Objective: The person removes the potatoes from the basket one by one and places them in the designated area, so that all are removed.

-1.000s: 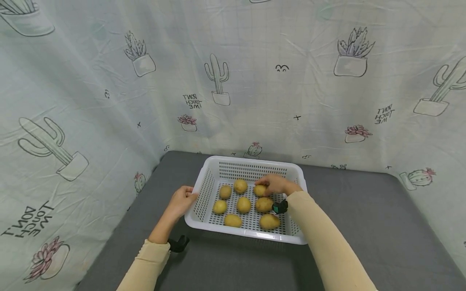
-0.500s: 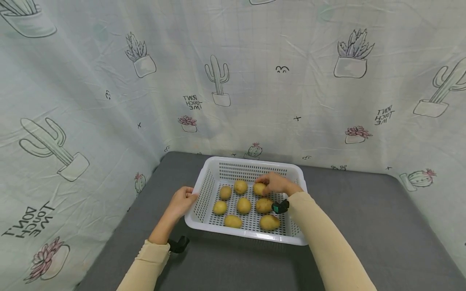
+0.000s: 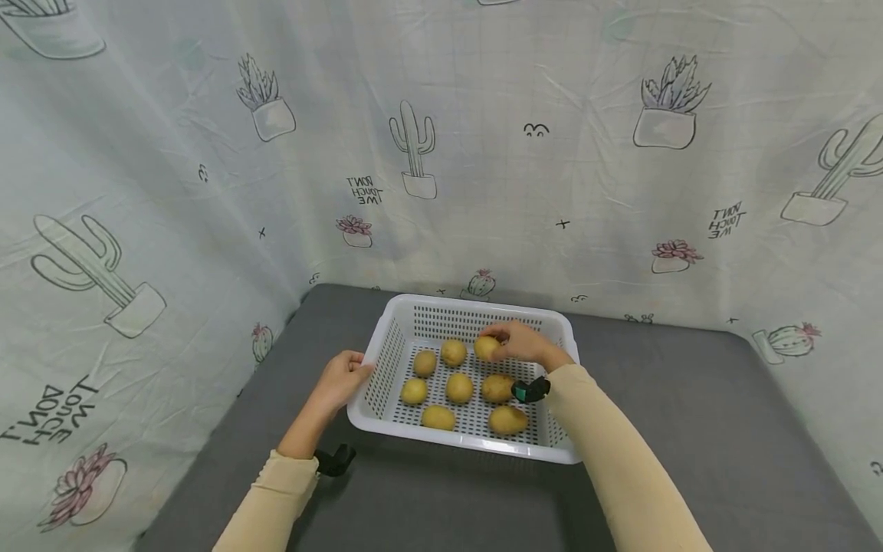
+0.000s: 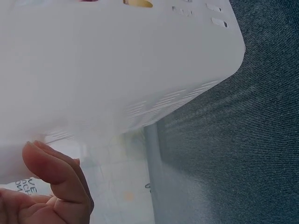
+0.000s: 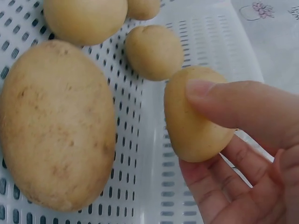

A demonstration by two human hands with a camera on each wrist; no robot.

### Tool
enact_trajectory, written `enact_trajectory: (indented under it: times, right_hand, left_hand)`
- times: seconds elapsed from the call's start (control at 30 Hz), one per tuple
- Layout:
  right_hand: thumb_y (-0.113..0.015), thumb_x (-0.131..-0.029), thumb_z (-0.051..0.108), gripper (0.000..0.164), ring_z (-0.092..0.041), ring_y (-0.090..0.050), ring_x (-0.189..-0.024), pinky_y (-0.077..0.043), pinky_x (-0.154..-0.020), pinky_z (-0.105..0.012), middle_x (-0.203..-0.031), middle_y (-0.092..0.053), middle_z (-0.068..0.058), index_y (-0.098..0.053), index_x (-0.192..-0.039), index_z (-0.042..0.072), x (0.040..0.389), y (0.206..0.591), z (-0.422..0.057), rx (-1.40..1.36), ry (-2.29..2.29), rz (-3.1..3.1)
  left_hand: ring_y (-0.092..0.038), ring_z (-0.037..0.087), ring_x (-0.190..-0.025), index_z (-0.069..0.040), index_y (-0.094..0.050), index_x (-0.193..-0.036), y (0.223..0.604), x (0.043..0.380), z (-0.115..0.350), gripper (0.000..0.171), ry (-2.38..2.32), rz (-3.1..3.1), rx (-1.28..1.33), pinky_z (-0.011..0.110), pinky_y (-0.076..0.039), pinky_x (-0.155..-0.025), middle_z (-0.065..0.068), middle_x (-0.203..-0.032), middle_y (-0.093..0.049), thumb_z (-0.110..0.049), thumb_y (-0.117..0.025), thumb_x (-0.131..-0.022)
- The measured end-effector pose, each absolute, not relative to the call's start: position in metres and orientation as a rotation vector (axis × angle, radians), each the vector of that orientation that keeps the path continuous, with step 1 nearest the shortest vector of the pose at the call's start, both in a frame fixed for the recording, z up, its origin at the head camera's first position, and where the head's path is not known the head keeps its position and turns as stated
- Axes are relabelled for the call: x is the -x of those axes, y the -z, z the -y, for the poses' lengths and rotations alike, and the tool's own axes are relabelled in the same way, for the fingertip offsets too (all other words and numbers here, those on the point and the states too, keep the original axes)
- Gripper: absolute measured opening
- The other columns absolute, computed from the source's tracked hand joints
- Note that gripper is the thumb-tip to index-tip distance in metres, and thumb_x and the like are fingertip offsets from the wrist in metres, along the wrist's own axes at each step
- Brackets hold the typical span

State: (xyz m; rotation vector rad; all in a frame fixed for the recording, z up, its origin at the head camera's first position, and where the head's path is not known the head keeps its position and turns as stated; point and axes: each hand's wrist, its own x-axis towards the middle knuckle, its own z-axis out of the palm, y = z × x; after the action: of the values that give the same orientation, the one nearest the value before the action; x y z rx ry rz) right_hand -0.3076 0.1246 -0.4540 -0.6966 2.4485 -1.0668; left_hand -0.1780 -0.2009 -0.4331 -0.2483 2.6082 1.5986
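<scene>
A white slotted plastic basket [image 3: 465,441] holds several yellow-brown potatoes. Near its back right, my right hand [image 3: 519,343] pinches a small potato [image 3: 486,348]. In the right wrist view the thumb presses that potato [image 5: 194,121] from one side, with the fingers behind and under it. A bigger potato [image 5: 58,126] lies close by on the slotted floor, and a rounder potato [image 5: 154,52] sits just beyond the held one. My left hand [image 3: 340,381] grips the basket's left rim; the left wrist view shows its curled fingers at the rim, the thumb's contact partly hidden.
The basket stands on a dark grey tabletop [image 3: 690,406]. A pale curtain [image 3: 497,176] printed with cacti and potted plants hangs behind it and along the sides. Other potatoes, such as one front left [image 3: 438,418], are spread over the basket's floor.
My right hand has raised the small potato slightly from the basket floor and shifted it a little left and back. The left hand keeps its hold on the rim.
</scene>
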Motion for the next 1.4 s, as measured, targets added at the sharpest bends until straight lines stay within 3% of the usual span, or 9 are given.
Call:
enact_trajectory:
  times: [0.67, 0.9, 1.1, 1.4]
  right_hand:
    - [-0.072, -0.083, 0.019, 0.052, -0.028, -0.054, -0.111, -0.046, -0.091, -0.042, -0.124, -0.058, -0.013, -0.055, -0.132, 0.009, 0.293, 0.441, -0.126, 0.698, 1.357, -2.383]
    - [-0.066, -0.087, 0.004, 0.052, -0.036, -0.050, -0.113, -0.046, -0.091, -0.042, -0.127, -0.053, -0.024, -0.048, -0.134, -0.005, 0.274, 0.415, -0.125, 0.747, 1.486, -2.319]
    - [-0.068, -0.087, 0.008, 0.052, -0.028, -0.053, -0.108, -0.049, -0.083, -0.030, -0.125, -0.055, -0.019, -0.049, -0.135, 0.000, 0.281, 0.420, -0.134, 0.777, 1.577, -2.322]
    - [-0.067, -0.088, 0.012, 0.053, -0.022, -0.057, -0.106, -0.051, -0.083, -0.026, -0.130, -0.053, -0.019, -0.048, -0.136, 0.000, 0.268, 0.409, -0.152, 0.805, 1.645, -2.329]
  left_hand:
    - [-0.063, 0.024, -0.084, 0.011, -0.048, -0.120, 0.435, 0.178, 0.205, 0.034, -1.630, -2.513, 0.309, 0.036, -0.051, -0.071, 0.024, -0.102, -0.063, -0.011, -0.052, -0.096]
    - [-0.065, 0.025, -0.083, 0.011, -0.048, -0.120, 0.433, 0.178, 0.204, 0.033, -1.658, -2.497, 0.292, 0.036, -0.052, -0.071, 0.026, -0.101, -0.064, -0.011, -0.052, -0.096]
    - [-0.065, 0.026, -0.085, 0.011, -0.047, -0.121, 0.431, 0.180, 0.204, 0.034, -1.659, -2.496, 0.288, 0.036, -0.052, -0.071, 0.026, -0.103, -0.063, -0.012, -0.052, -0.096]
    - [-0.064, 0.026, -0.086, 0.012, -0.047, -0.121, 0.434, 0.182, 0.205, 0.035, -1.645, -2.514, 0.292, 0.036, -0.052, -0.072, 0.026, -0.104, -0.063, -0.012, -0.052, -0.096]
